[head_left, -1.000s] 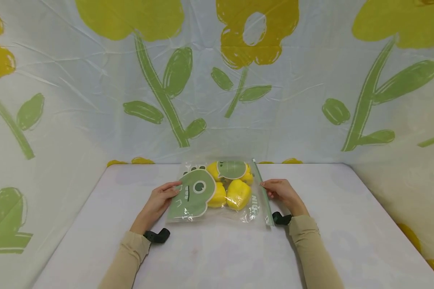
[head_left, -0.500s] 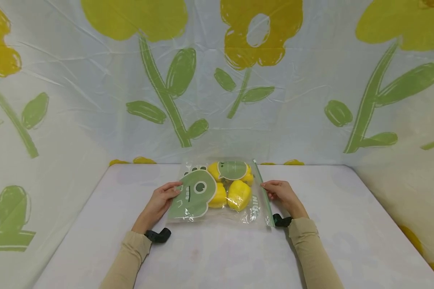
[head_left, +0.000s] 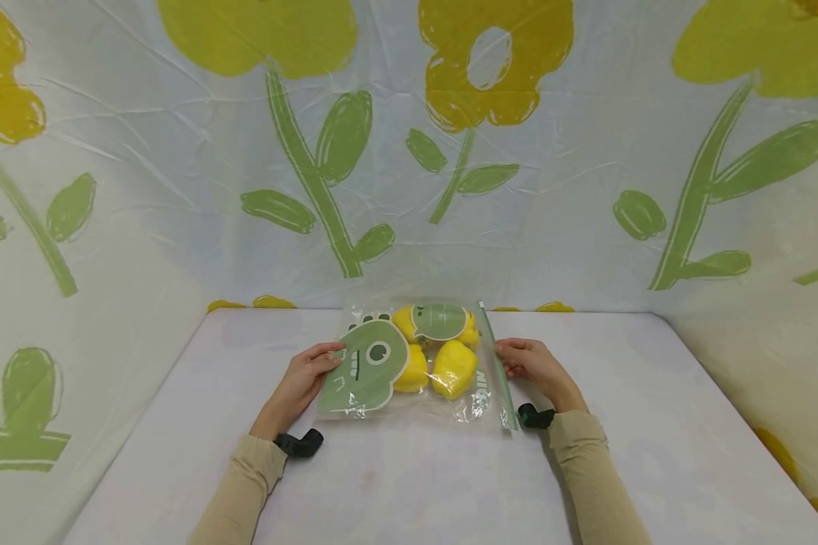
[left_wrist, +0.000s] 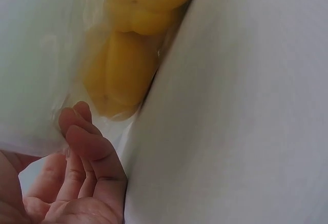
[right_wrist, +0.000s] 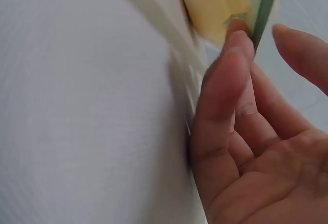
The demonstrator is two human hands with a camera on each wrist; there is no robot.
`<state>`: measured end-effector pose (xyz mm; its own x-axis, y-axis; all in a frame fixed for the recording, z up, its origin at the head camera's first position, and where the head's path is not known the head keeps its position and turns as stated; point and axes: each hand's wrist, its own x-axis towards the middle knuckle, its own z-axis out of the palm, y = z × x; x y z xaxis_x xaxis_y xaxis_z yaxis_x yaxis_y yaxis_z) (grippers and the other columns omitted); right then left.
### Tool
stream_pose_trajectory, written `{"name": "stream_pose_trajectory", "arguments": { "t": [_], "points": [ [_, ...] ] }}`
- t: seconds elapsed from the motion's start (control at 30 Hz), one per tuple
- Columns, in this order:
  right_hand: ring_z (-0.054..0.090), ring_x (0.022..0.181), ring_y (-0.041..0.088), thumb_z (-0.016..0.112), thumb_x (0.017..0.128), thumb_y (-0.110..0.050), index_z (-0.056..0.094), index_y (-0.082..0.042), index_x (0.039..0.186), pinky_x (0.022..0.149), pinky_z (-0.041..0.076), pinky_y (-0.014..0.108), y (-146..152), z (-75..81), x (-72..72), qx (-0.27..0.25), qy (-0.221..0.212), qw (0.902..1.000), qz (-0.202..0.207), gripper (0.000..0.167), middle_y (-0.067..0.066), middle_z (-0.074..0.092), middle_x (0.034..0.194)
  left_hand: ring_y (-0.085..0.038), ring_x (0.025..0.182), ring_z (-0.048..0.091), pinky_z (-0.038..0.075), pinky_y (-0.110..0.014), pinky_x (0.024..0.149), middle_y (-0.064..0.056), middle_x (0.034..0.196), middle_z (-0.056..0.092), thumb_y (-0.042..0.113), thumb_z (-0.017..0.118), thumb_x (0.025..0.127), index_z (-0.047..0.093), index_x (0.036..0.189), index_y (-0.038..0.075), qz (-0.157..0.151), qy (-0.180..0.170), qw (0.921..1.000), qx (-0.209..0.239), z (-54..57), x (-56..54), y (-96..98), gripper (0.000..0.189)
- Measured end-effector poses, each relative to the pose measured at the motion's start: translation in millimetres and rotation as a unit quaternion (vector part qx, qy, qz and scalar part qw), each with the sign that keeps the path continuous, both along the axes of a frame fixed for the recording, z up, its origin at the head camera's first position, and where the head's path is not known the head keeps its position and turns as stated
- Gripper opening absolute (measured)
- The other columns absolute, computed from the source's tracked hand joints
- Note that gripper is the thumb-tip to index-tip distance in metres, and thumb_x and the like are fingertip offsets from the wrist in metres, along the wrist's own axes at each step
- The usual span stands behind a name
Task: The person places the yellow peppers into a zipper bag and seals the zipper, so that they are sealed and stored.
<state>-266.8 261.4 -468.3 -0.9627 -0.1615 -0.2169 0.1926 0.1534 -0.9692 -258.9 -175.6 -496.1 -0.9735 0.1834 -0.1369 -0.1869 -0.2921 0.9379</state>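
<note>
A clear zip bag (head_left: 443,405) with green monster prints lies on the table, its green slider strip (head_left: 496,367) at the right. Several yellow bell peppers (head_left: 454,369) are inside, partly covered by the prints. My left hand (head_left: 304,381) holds the bag's left edge, thumb above and fingers below; the left wrist view shows the fingers (left_wrist: 95,144) curled under the plastic. My right hand (head_left: 537,369) is at the strip. In the right wrist view its fingers (right_wrist: 220,90) touch the strip side of the bag, while the thumb (right_wrist: 302,52) stands apart from them.
The white table (head_left: 395,492) reaches back to a flower-printed cloth wall (head_left: 552,227), which also stands at both sides. A black wrist camera (head_left: 300,443) sits on the left wrist, another (head_left: 535,415) on the right.
My right hand has shifted slightly right, its thumb now off the strip. The lower right pepper has turned and moved a little right inside the bag. My left hand keeps its hold.
</note>
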Motion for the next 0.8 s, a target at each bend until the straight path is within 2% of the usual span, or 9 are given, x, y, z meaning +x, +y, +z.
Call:
{"name": "stream_pose_trajectory", "arguments": {
  "t": [0.17,0.5,0.53,0.6,0.67,0.7,0.73,0.77,0.8],
  "points": [
    [0.056,0.067,0.010,0.061,0.096,-0.007,0.048,0.017,0.133,0.065,0.051,0.022,-1,0.9,0.6,0.002,0.007,0.9999,0.015,0.046,-0.003,0.065,0.082,-0.008,0.096,0.058,0.051,-0.021,0.083,-0.002,0.106,0.063,-0.003,0.060,0.095,0.049,0.137,-0.009,0.000,0.003,1.0000,-0.008,1.2,-0.1,-0.1,0.044],
    [0.055,0.066,0.010,0.062,0.095,-0.005,0.045,0.015,0.137,0.064,0.051,0.022,-6,0.4,0.9,-0.010,0.000,0.9999,0.000,0.050,-0.001,0.066,0.083,-0.008,0.090,0.058,0.051,-0.021,0.081,0.000,0.093,0.065,-0.004,0.061,0.094,0.050,0.136,-0.010,0.005,0.006,0.9999,-0.015,1.3,-2.6,-2.0,0.044],
    [0.056,0.067,0.011,0.062,0.095,-0.006,0.046,0.015,0.137,0.065,0.051,0.023,-6,2.1,1.4,-0.002,0.003,1.0000,0.003,0.049,-0.001,0.067,0.084,-0.008,0.090,0.059,0.051,-0.021,0.081,0.000,0.092,0.065,-0.003,0.061,0.094,0.050,0.136,-0.010,0.004,0.009,0.9997,-0.023,1.3,-3.1,-2.5,0.044],
    [0.060,0.069,0.014,0.061,0.096,-0.007,0.048,0.014,0.136,0.067,0.053,0.025,-5,8.4,3.9,0.024,0.018,0.9996,0.003,0.047,0.003,0.069,0.089,-0.007,0.089,0.060,0.051,-0.021,0.080,0.001,0.091,0.067,0.000,0.062,0.095,0.051,0.136,-0.009,-0.003,0.026,0.9974,-0.067,3.4,-3.0,-4.1,0.043],
    [0.064,0.074,0.018,0.059,0.097,-0.008,0.050,0.013,0.135,0.070,0.055,0.028,-3,19.8,8.0,0.055,0.058,0.9968,-0.005,0.044,0.012,0.071,0.096,-0.010,0.084,0.059,0.050,-0.022,0.074,-0.002,0.090,0.069,0.003,0.064,0.094,0.056,0.133,-0.006,-0.009,0.061,0.9878,-0.143,7.8,-2.1,-7.4,0.040],
    [0.066,0.077,0.020,0.058,0.098,-0.009,0.051,0.012,0.134,0.072,0.055,0.029,-1,27.2,10.5,0.068,0.086,0.9939,-0.017,0.042,0.018,0.070,0.102,-0.012,0.081,0.060,0.050,-0.023,0.071,-0.004,0.090,0.069,0.005,0.064,0.095,0.057,0.131,-0.004,-0.012,0.082,0.9781,-0.191,11.1,-1.0,-9.9,0.038],
    [0.067,0.079,0.021,0.058,0.099,-0.010,0.053,0.011,0.134,0.073,0.056,0.029,0,35.4,13.4,0.081,0.117,0.9893,-0.032,0.041,0.021,0.069,0.106,-0.014,0.078,0.061,0.050,-0.025,0.068,-0.007,0.091,0.070,0.007,0.064,0.095,0.059,0.130,-0.003,-0.015,0.107,0.9641,-0.242,14.7,0.3,-13.3,0.037],
    [0.068,0.082,0.022,0.057,0.100,-0.011,0.054,0.009,0.133,0.074,0.056,0.029,2,44.3,16.7,0.089,0.151,0.9832,-0.050,0.039,0.024,0.068,0.111,-0.017,0.077,0.062,0.050,-0.027,0.066,-0.009,0.093,0.070,0.009,0.063,0.096,0.059,0.130,-0.001,-0.018,0.133,0.9453,-0.297,19.4,2.3,-16.7,0.035],
    [0.068,0.085,0.021,0.058,0.100,-0.013,0.055,0.008,0.132,0.074,0.056,0.027,4,53.9,20.0,0.103,0.192,0.9736,-0.068,0.038,0.026,0.066,0.115,-0.019,0.077,0.062,0.051,-0.029,0.065,-0.012,0.095,0.070,0.011,0.062,0.097,0.059,0.130,0.000,-0.017,0.157,0.9232,-0.350,25.0,4.8,-20.3,0.035]
  ]
}}
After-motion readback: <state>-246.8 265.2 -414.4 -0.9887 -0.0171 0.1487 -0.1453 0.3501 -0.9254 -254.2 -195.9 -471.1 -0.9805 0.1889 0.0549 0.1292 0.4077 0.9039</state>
